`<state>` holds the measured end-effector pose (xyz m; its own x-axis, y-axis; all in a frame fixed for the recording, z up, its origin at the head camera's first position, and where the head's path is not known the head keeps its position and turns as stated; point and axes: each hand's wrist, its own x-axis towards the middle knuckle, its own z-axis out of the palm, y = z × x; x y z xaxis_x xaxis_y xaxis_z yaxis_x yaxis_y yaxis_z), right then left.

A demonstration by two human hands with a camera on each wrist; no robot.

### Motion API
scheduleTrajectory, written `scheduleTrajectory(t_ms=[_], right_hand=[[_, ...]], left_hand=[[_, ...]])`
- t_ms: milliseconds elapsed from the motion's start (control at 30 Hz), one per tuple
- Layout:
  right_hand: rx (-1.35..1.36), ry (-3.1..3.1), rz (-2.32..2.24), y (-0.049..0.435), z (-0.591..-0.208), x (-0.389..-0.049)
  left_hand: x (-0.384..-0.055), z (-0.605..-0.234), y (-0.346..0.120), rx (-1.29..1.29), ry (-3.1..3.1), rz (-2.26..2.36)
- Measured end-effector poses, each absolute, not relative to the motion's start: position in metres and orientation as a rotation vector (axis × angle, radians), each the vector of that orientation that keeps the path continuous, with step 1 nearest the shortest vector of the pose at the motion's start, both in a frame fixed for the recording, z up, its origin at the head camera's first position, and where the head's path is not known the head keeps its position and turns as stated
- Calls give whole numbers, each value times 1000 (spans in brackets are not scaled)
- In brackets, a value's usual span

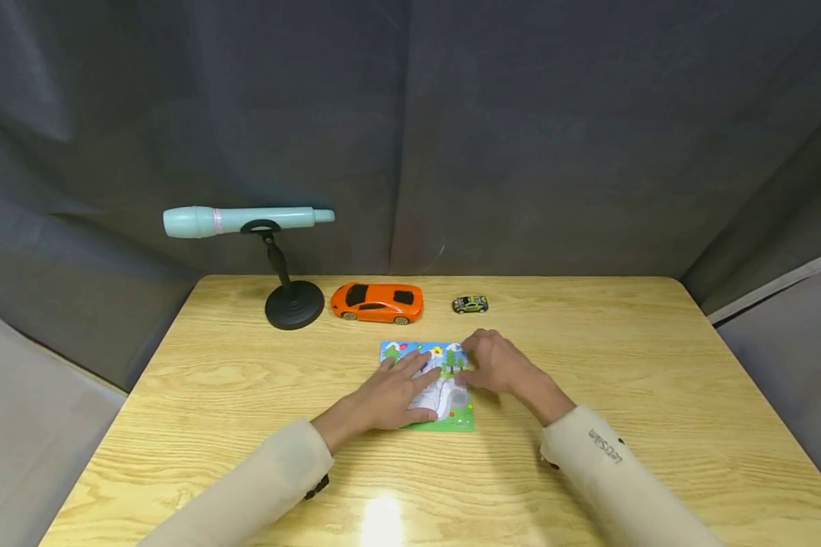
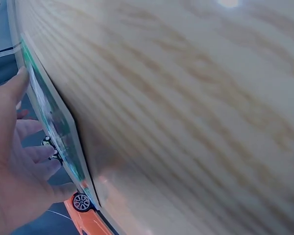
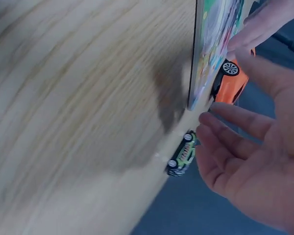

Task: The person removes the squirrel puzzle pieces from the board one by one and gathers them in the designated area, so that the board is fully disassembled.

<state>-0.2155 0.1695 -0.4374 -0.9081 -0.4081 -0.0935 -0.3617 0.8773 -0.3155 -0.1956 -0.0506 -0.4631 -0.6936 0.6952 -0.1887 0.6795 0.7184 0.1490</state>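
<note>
A thin rectangular picture board lies on the table, printed with blue sky, green trees, flowers and a pale middle with lines. My left hand rests on its left and middle parts, fingers spread, covering much of the picture. At the board's upper right corner is my right hand, its fingers loosely bent and its thumb over the right edge. In the right wrist view, the right fingers hold nothing that I can see. The left wrist view shows the left thumb and fingers extended along the board.
Behind the board stand an orange toy car and a small green-and-black toy car. A light blue toy microphone lies across a black stand at the back left. Dark curtains hang behind the wooden table.
</note>
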Motion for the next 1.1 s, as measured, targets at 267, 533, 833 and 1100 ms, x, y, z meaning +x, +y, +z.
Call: scheduleTrajectory(t_ms=[267, 533, 833, 1100], right_hand=[[-369, 2753, -740, 169, -448, -236], [-283, 2714, -800, 170, -453, -241], [-250, 2687, -780, 168, -451, -241], [-299, 2693, -703, 158, -448, -237]], left_hand=[[-194, -467, -48, 1098, 2665, 114], [-194, -467, -48, 1084, 2630, 118], [-193, -469, -49, 1113, 2637, 98], [-193, -467, -52, 1128, 2621, 60]])
